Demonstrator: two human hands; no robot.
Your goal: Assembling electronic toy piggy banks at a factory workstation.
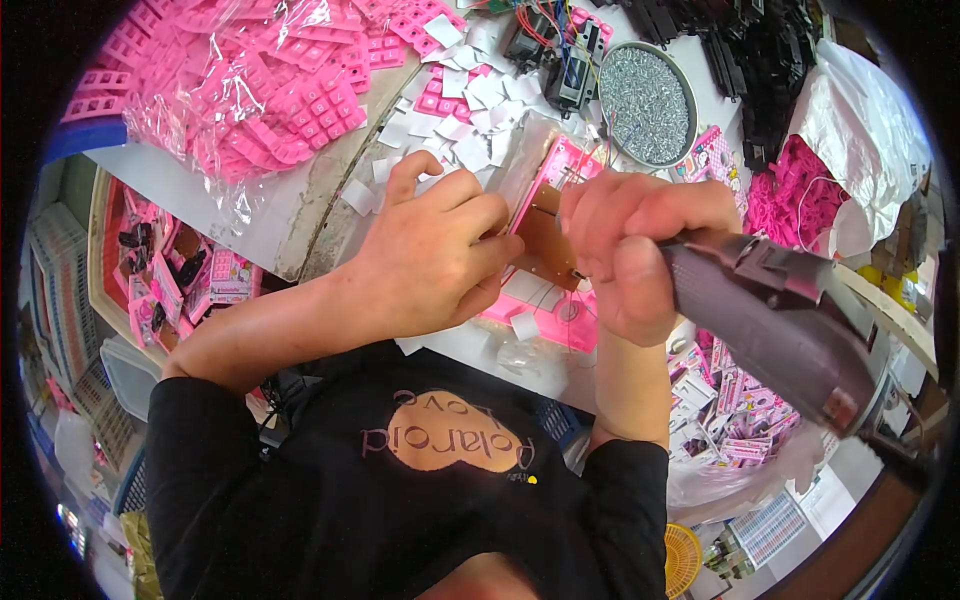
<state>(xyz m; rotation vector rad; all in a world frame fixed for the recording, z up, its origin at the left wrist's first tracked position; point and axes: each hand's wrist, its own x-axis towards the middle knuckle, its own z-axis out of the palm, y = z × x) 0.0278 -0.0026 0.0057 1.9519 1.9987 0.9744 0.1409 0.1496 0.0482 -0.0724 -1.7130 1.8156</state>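
Progress, judging by the bench: pink case (570, 165) is open, brown circuit board (548, 245) seated in it at bench centre, fastening in hand, case not closed. Right of the board, the right hand (640, 255) is clenched round a grey electric screwdriver (775, 320), tip hidden behind the fingers. Left of the board, the left hand (440, 255) has curled fingers pressing the board edge.

Person in a black short-sleeved top

Black fabric top (400, 500) with a tan heart-shaped print on the chest; both forearms bare, left hand (430, 255) and right hand (630, 250) ungloved.
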